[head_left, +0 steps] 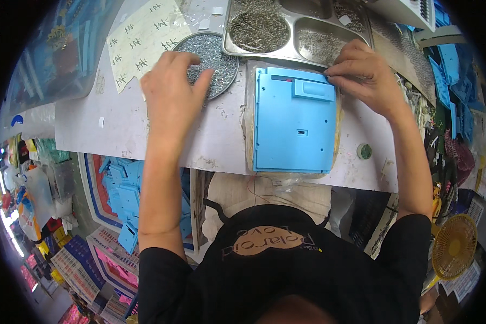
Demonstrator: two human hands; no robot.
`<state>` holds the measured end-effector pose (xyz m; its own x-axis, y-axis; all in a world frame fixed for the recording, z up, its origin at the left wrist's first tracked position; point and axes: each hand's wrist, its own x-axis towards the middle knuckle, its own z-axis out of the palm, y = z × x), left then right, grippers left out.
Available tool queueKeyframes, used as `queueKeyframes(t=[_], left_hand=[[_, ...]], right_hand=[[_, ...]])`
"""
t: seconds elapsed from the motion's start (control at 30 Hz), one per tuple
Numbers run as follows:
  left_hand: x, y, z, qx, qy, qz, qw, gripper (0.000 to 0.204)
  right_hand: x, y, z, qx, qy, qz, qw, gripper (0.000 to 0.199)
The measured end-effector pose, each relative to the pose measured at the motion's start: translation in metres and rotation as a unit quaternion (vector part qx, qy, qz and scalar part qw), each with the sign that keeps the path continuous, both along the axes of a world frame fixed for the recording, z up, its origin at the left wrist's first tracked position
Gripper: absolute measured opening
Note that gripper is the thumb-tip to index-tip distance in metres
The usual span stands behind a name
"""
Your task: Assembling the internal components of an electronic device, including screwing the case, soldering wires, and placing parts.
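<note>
A flat light-blue plastic casing (294,132) lies on a padded mat in front of me, with a raised block near its far edge. At its far right corner my right hand (364,78) is closed in a pinch; whatever the fingertips hold is too small to make out. My left hand (173,89) rests over the near left side of a round dish (233,81) heaped with small silver screws. Its thumb and forefinger stand apart with nothing visible between them. Beyond the casing sits a metal compartment tray (289,32) filled with small springs and other metal bits.
A marked paper sheet (137,46) and a blue-filled plastic bag (54,48) lie at the far left. Near the table's front right edge stands a small green round pot (364,151). Below left, a crate holds blue casings (125,186). A yellow fan (454,245) is at the right.
</note>
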<state>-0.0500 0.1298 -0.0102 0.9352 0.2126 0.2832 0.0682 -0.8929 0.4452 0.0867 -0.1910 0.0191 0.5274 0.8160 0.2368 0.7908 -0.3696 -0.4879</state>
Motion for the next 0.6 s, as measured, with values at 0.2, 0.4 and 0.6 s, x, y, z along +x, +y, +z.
queueKeyframes(t=[0.2,0.4,0.6], left_hand=[[-0.001,0.017,-0.018,0.099,0.056,-0.017,0.993,0.009],[0.000,0.016,-0.023,0.069,0.025,0.008,0.997,0.012],[-0.004,0.019,-0.027,0.075,0.050,0.005,0.996,0.016]], right_hand=[[-0.064,-0.026,-0.024,0.189,0.176,-0.170,0.951,0.013],[-0.109,-0.007,-0.038,0.153,0.017,-0.204,0.967,0.017],[-0.107,-0.009,-0.033,0.128,0.030,-0.189,0.973,0.024]])
